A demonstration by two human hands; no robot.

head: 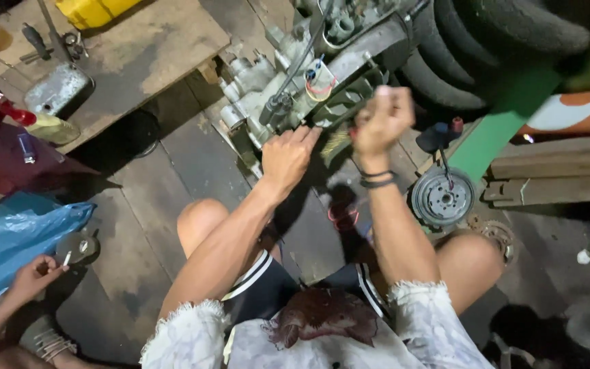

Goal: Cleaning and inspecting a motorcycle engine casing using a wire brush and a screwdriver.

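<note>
On the plank floor, left hand [287,157] lies open-fingered against the grimy grey engine [288,82]; right hand [379,121] is fisted, contents unclear.

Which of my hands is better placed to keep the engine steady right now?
Probably the left. Your left hand already rests open against the grey engine block, fingers touching its lower edge. Your right hand is raised in a blurred fist beside it, and I cannot tell what it grips.

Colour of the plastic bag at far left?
Blue; the bag shows plainly in the head view.
</note>
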